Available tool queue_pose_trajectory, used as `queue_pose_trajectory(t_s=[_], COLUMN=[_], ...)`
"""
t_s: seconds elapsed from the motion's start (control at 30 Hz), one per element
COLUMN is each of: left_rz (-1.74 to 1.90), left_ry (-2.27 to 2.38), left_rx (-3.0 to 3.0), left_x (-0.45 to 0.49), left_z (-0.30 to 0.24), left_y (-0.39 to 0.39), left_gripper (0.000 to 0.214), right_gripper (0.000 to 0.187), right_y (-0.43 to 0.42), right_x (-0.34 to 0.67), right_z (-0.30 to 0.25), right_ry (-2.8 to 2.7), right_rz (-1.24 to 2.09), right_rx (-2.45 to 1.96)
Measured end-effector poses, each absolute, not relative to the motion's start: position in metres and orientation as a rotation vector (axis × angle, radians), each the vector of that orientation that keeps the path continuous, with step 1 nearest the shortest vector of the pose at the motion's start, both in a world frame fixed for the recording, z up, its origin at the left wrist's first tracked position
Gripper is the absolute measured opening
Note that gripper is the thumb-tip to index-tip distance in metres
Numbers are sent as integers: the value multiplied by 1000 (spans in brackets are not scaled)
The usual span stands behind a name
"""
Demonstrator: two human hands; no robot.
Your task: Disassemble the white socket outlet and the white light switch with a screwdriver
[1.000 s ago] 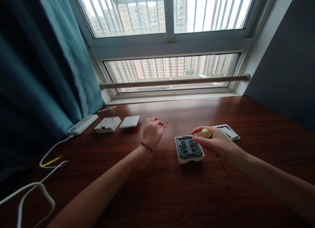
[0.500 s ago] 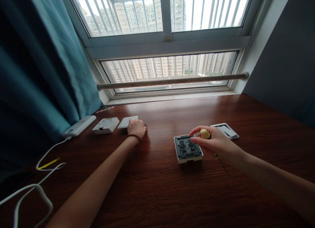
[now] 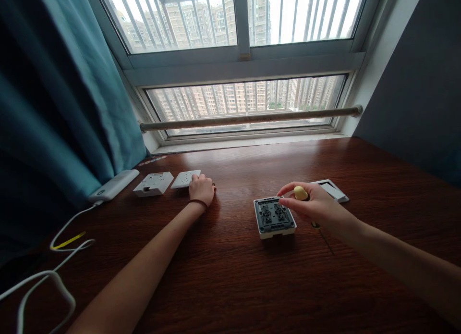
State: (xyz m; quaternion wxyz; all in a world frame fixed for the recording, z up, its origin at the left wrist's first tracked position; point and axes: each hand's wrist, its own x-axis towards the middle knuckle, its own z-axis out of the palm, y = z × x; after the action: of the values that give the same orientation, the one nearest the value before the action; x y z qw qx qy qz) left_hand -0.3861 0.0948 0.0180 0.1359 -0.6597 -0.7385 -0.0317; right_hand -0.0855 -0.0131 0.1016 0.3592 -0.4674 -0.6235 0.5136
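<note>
My right hand holds a screwdriver with a yellow handle end; its thin shaft points down toward the table. The thumb and index finger of that hand reach the far right edge of a wall switch, whose dark inner face lies upward on a white box. On the left, my left hand rests low on the tabletop with curled fingers, just right of a white socket plate. Small dark bits show at its fingertips; what it holds, if anything, I cannot make out.
A white mounting box lies left of the socket plate, and a white power strip with a white cable lies beside the curtain. A yellow strip is near the cable. Behind my right hand lies a white switch cover.
My left hand has shifted slightly right, away from the socket plate. My right hand stays at the wall switch with the screwdriver.
</note>
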Motion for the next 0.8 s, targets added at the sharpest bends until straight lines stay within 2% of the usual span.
queue_pose_trajectory(t_s=[0.2,0.3,0.47,0.57,0.63,0.73,0.8], left_rz=[-108,-139,-236,-317,-438,-886,-1152], left_ry=[-2094,-2059,-1955,-1835,-1726,-1472,-1312], left_rx=[-1915,-1922,-1965,-2029,-2109,-2328,-2479], left_x=[-386,-385,-376,-362,-348,-323,-309], left_z=[15,13,22,34,38,32,23], left_y=[95,94,86,75,65,49,39], left_gripper=[25,25,25,28,29,25,24], right_gripper=[31,28,15,16,19,13,21], right_y=[-1,5,8,8,8,11,14], right_x=[-72,-59,-42,-35,-27,-8,4], right_z=[104,111,131,123,102,57,29], right_ry=[-1470,-1468,-1626,-1775,-1906,-2130,-2311], right_rz=[1229,1077,560,225,102,-208,-373], right_rx=[-1057,-1004,-953,-978,-994,-902,-784])
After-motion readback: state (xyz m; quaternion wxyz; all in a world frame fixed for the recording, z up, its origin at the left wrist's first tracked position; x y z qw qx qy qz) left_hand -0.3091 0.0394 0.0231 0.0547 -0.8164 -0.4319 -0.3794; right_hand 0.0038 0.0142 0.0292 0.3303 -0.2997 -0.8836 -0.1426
